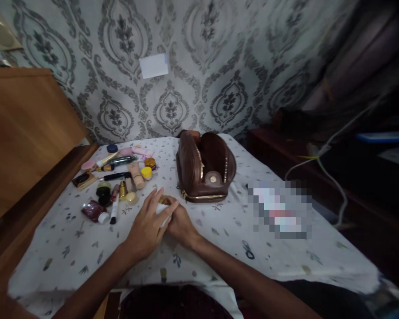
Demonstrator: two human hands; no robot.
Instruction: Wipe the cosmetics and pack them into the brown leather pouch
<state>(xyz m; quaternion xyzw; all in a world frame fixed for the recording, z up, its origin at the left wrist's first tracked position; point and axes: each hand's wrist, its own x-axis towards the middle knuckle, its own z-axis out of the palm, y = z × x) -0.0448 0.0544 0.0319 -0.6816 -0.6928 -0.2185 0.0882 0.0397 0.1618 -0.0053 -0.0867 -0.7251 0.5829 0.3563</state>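
My left hand (145, 227) and my right hand (182, 225) meet over the near middle of the table, both closed around a small white container with a gold-brown top (164, 207). Fingers cover most of it, so its exact kind does not show. Just beyond my hands stands a brown leather makeup bag (194, 170), unzipped and gaping, with gold zip teeth. Left of my hands lie a round cream-coloured pot (131, 197), a small gold bottle (123, 190), a white tube with a black cap (114, 209) and a dark red bottle with a white cap (95, 212).
More cosmetics spread over the left of the patterned tablecloth (219, 248), among them a yellow-lidded jar (146, 173), a beige tube (136, 176) and a compact (84, 180). A pixelated object (281, 210) lies at right. A wooden panel (26, 141) borders the left; a cable (342, 199) hangs at right.
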